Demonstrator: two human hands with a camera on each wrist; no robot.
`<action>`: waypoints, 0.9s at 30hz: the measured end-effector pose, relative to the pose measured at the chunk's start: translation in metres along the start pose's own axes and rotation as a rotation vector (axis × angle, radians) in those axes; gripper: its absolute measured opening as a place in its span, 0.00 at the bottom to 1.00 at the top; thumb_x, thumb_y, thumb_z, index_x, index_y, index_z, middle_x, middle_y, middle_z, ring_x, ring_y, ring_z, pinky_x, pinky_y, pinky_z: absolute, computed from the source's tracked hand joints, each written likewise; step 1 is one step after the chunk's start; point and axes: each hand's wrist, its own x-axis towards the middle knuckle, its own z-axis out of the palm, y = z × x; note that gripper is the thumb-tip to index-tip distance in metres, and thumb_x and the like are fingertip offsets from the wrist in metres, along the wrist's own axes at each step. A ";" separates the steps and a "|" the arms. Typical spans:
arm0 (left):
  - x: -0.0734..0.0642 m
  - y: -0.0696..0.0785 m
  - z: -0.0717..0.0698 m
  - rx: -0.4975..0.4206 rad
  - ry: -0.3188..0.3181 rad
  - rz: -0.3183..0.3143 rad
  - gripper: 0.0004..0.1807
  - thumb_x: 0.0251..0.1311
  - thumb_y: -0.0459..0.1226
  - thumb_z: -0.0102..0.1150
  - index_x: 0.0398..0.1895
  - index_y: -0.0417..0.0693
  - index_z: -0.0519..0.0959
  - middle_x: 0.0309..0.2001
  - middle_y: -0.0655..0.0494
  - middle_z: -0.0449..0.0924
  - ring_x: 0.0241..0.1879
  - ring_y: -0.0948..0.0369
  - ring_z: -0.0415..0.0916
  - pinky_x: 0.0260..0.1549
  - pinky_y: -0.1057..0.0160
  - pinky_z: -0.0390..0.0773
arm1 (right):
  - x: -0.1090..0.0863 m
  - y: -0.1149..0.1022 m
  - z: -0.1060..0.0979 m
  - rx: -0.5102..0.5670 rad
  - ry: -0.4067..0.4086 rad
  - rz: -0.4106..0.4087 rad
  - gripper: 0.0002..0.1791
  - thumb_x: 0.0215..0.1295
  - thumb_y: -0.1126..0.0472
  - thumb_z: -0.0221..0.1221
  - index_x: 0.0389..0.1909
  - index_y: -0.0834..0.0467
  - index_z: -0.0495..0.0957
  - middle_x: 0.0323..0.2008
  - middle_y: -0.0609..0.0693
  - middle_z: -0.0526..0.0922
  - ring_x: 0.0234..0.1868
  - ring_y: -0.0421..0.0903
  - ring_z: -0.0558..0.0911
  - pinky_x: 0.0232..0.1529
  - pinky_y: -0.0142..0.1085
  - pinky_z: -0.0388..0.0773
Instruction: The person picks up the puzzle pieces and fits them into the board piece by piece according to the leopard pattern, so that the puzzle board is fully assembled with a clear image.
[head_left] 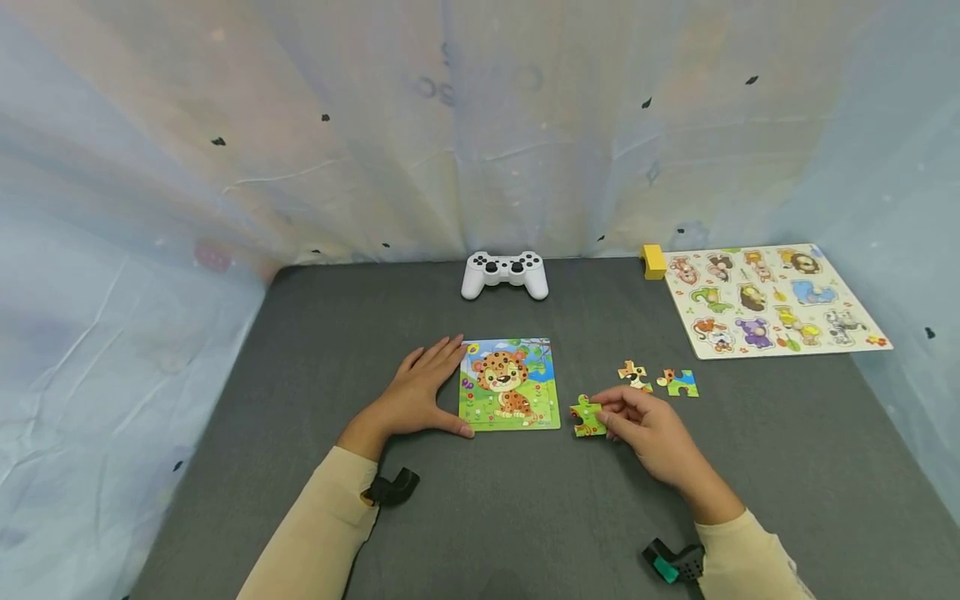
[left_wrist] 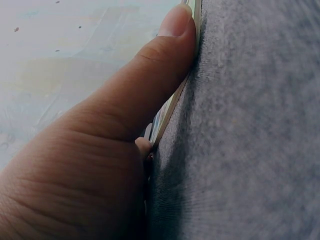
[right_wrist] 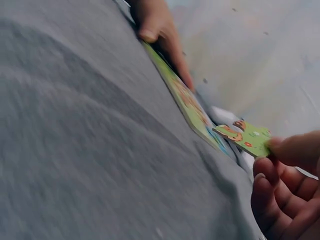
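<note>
A square puzzle board [head_left: 508,385] with a cartoon leopard picture lies flat on the dark table. My left hand [head_left: 416,390] rests along its left side, fingertips at the upper left corner and thumb by the lower left one. In the left wrist view the thumb [left_wrist: 165,55] lies against the board's thin edge. My right hand [head_left: 651,435] pinches a green jigsaw piece [head_left: 587,417] between thumb and fingers, just right of the board. The right wrist view shows this piece tilted, with red and orange marks. Two more jigsaw pieces, one whitish [head_left: 634,377] and one blue-green [head_left: 681,383], lie beyond the right hand.
A white game controller [head_left: 505,275] sits at the table's back edge. At the back right lies a large board of animal pictures [head_left: 772,300], with a yellow block [head_left: 654,262] at its corner. A pale curtain [head_left: 450,167] hangs behind the table [head_left: 330,317].
</note>
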 end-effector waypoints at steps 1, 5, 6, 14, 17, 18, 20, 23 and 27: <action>0.001 -0.001 0.001 -0.003 0.001 0.001 0.79 0.44 0.76 0.77 0.92 0.51 0.47 0.89 0.58 0.38 0.87 0.55 0.34 0.79 0.39 0.34 | 0.002 0.000 0.003 0.004 -0.009 -0.003 0.09 0.79 0.66 0.66 0.54 0.60 0.87 0.34 0.50 0.85 0.30 0.50 0.83 0.32 0.39 0.83; 0.001 -0.004 0.004 -0.016 0.009 0.011 0.79 0.44 0.77 0.77 0.92 0.51 0.47 0.90 0.58 0.39 0.87 0.55 0.34 0.79 0.39 0.33 | 0.012 0.000 0.013 0.035 -0.032 -0.025 0.09 0.79 0.67 0.65 0.54 0.61 0.87 0.35 0.51 0.86 0.31 0.51 0.84 0.33 0.40 0.84; 0.002 -0.004 0.005 -0.018 0.008 0.010 0.79 0.44 0.77 0.76 0.92 0.51 0.47 0.90 0.58 0.39 0.87 0.55 0.34 0.79 0.39 0.33 | 0.015 0.000 0.016 0.044 -0.035 -0.027 0.08 0.79 0.67 0.65 0.54 0.61 0.87 0.35 0.52 0.86 0.31 0.51 0.85 0.33 0.40 0.84; 0.002 -0.001 0.004 -0.022 0.000 0.004 0.79 0.44 0.76 0.78 0.92 0.52 0.47 0.89 0.59 0.38 0.87 0.55 0.34 0.79 0.40 0.32 | 0.034 0.000 0.039 0.109 -0.043 0.019 0.08 0.79 0.67 0.65 0.53 0.64 0.85 0.37 0.54 0.86 0.35 0.52 0.87 0.37 0.41 0.87; 0.001 0.002 0.002 -0.007 -0.006 -0.001 0.79 0.44 0.75 0.79 0.92 0.52 0.46 0.89 0.58 0.38 0.87 0.55 0.34 0.79 0.39 0.34 | 0.039 -0.002 0.044 0.110 -0.029 0.038 0.08 0.79 0.67 0.65 0.53 0.65 0.86 0.37 0.55 0.87 0.35 0.52 0.87 0.38 0.42 0.87; 0.001 0.002 0.001 -0.003 -0.008 -0.002 0.79 0.44 0.75 0.79 0.92 0.52 0.46 0.89 0.58 0.38 0.87 0.55 0.34 0.79 0.39 0.34 | 0.041 -0.002 0.046 0.102 -0.025 0.046 0.08 0.79 0.67 0.65 0.53 0.65 0.86 0.37 0.55 0.87 0.35 0.52 0.87 0.38 0.41 0.87; 0.002 0.001 0.003 -0.005 -0.007 -0.002 0.79 0.44 0.75 0.78 0.92 0.53 0.46 0.89 0.59 0.38 0.87 0.56 0.34 0.80 0.40 0.34 | 0.043 -0.003 0.048 0.080 -0.028 0.058 0.08 0.79 0.67 0.65 0.53 0.65 0.86 0.37 0.54 0.87 0.34 0.51 0.87 0.37 0.41 0.87; 0.002 -0.001 0.004 -0.013 -0.004 -0.001 0.79 0.43 0.77 0.76 0.92 0.53 0.46 0.89 0.59 0.38 0.87 0.57 0.33 0.79 0.40 0.33 | 0.044 -0.002 0.050 0.027 -0.038 0.068 0.09 0.79 0.67 0.66 0.54 0.64 0.87 0.37 0.51 0.87 0.34 0.48 0.86 0.36 0.40 0.85; 0.001 0.001 0.001 -0.010 0.003 0.000 0.79 0.43 0.77 0.77 0.91 0.51 0.47 0.89 0.58 0.39 0.87 0.55 0.34 0.79 0.40 0.33 | 0.043 0.000 0.051 -0.032 -0.031 0.054 0.10 0.79 0.64 0.67 0.56 0.62 0.87 0.39 0.47 0.86 0.34 0.45 0.85 0.36 0.39 0.83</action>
